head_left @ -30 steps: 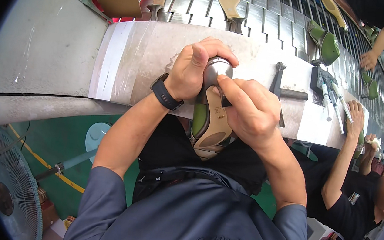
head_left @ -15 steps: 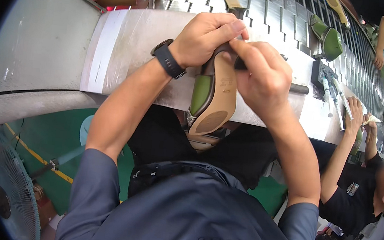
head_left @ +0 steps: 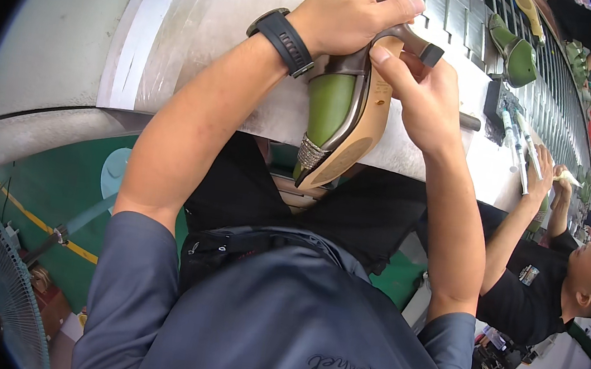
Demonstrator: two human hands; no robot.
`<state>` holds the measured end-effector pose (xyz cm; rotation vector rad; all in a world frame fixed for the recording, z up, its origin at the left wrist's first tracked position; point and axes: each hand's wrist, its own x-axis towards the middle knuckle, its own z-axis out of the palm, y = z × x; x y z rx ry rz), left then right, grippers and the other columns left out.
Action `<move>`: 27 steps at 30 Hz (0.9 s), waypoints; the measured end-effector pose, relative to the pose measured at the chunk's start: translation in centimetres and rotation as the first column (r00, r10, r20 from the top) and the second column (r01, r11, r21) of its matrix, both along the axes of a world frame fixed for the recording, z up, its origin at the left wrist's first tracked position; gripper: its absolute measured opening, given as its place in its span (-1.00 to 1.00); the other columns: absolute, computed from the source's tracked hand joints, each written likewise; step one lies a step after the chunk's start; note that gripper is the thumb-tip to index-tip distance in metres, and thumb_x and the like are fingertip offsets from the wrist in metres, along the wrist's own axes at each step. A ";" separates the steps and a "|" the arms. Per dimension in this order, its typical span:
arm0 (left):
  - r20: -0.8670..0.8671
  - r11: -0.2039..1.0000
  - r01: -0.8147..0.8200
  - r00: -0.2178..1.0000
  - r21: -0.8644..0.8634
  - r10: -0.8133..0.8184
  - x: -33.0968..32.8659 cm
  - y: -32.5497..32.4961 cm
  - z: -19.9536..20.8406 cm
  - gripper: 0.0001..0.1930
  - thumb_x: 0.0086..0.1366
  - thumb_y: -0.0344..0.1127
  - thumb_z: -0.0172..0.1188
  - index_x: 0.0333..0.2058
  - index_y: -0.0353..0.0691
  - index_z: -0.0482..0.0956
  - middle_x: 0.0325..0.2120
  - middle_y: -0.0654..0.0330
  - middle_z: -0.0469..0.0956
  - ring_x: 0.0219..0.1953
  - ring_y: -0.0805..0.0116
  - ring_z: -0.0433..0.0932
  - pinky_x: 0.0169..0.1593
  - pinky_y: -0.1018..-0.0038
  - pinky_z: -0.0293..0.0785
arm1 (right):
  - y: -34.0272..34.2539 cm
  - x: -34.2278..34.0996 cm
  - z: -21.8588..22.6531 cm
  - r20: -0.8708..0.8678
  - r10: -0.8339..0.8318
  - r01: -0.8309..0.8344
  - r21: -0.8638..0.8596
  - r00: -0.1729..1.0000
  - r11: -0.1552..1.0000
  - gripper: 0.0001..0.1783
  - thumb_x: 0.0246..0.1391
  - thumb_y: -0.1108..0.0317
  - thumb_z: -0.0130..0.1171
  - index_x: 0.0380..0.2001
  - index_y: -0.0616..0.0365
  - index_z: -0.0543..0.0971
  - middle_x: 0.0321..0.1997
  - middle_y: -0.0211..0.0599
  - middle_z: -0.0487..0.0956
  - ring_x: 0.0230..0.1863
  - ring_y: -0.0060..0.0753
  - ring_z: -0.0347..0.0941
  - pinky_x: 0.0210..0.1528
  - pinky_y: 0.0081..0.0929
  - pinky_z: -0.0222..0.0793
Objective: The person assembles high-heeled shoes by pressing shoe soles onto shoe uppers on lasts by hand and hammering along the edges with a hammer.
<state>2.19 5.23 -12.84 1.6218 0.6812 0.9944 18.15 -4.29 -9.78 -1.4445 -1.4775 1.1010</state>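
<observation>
Green shoe (head_left: 331, 107): tilted over near edge of table (head_left: 213, 39)
Left hand (head_left: 349, 19): wrapped round its back
Right hand (head_left: 428, 105): closed on it, thumb on sole (head_left: 375, 110)
Heel (head_left: 420, 43) step: probably checking; next needs steady grip

I see the left hand (head_left: 347, 18) and the right hand (head_left: 428, 101) both on a green high-heeled shoe (head_left: 330, 107).
In my head view the left, below it a black watch (head_left: 283, 40), wraps the shoe's back end; the right lays its thumb on the tan sole (head_left: 373, 113) near the heel (head_left: 425, 48). A glittering band (head_left: 311, 151) crosses near the toe. Rightward I spot pale tubes (head_left: 515, 150) beside a dark block (head_left: 497, 99) on the table (head_left: 203, 38), and a co-worker's hand (head_left: 543, 171).
</observation>
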 end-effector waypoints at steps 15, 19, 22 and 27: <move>0.039 0.997 -0.060 0.998 0.039 0.059 0.2 0.0 -0.8 -0.63 0.46 -0.12 0.23 -0.32 -0.36 0.73 -0.55 0.13 0.66 -0.48 0.39 0.59 -0.33 0.39 0.50 | -0.1 -1.2 -1.4 0.110 -0.088 0.069 0.168 0.990 0.983 -0.56 0.19 0.15 0.46 -0.04 0.31 0.71 -0.38 -0.30 0.73 -0.36 -0.58 0.62 -0.25 -0.50 0.57; -0.007 0.995 -0.070 0.997 0.074 0.071 0.1 -0.4 -0.5 -0.64 0.45 -0.13 0.23 -0.31 -0.37 0.74 -0.54 0.07 0.68 -0.47 0.33 0.65 -0.33 0.37 0.53 | -0.8 0.3 0.6 0.378 -0.053 0.039 0.045 0.924 0.998 -0.50 0.21 0.00 0.45 -0.28 0.35 0.72 -0.56 -0.28 0.65 -0.50 -0.56 0.56 -0.38 -0.48 0.50; -0.008 0.986 -0.107 0.994 0.125 0.109 0.2 -0.4 -0.4 -0.64 0.45 -0.13 0.22 -0.30 -0.37 0.75 -0.52 0.02 0.70 -0.45 0.25 0.69 -0.32 0.34 0.55 | -1.2 1.1 1.2 0.463 0.042 -0.005 -0.081 0.885 0.997 -0.44 0.22 -0.06 0.43 -0.45 0.35 0.69 -0.62 -0.28 0.61 -0.58 -0.55 0.47 -0.45 -0.45 0.42; -0.002 0.979 -0.163 0.986 0.122 0.164 0.7 -0.8 -0.5 -0.65 0.44 -0.13 0.20 -0.32 -0.34 0.74 -0.50 -0.03 0.69 -0.44 0.14 0.71 -0.32 0.29 0.56 | -1.4 0.8 1.8 0.427 0.075 -0.029 -0.113 0.901 0.993 -0.40 0.18 -0.08 0.45 -0.50 0.36 0.66 -0.66 -0.26 0.57 -0.62 -0.50 0.40 -0.48 -0.39 0.38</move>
